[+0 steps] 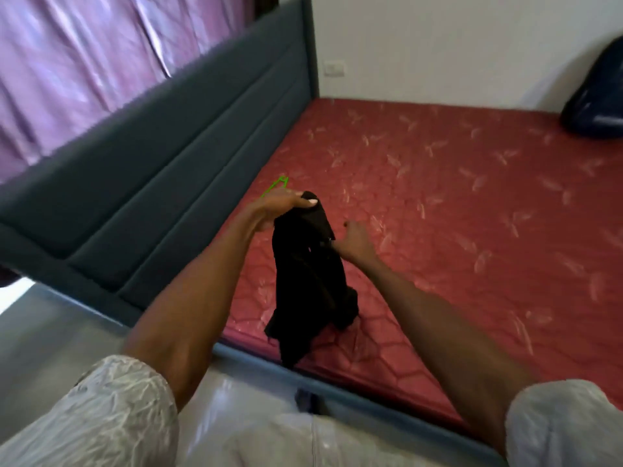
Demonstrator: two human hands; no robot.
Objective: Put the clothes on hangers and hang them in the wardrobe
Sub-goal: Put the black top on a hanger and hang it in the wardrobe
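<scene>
Bedroom seen from a head cam, looking down over both bare forearms toward a bed. Left hand [283, 205], centre of frame, grips the top of a black garment [313, 281] w/ fingers curled over the fabric. Garment hangs bunched and vertical from that hand, its lower end dangling over the near edge of the mattress [472, 197]; can't tell if it touches. A thin green hanger [274, 187] pokes out just behind the left hand toward upper left; only a short piece shows, so can't tell if the hand holds it or it lies on the bed. Right hand [355, 239], just right of the garment, has fingers curled at the fabric's side edge; looks like a pinch, but blur makes the grip hard to confirm.

Mattress is red w/ a pale leaf-like pattern and fills the right half of frame. Dark grey-blue padded headboard [175, 170] runs diagonally across the left, w/ purple curtains [84, 62] above it in the upper left. White wall [438, 45] at top right carries a small switch plate [334, 68]. A dark shiny bag [596, 96] sits at the far right edge on the mattress. Light short sleeves [111, 416] show at bottom corners; pale glossy floor at lower left.
</scene>
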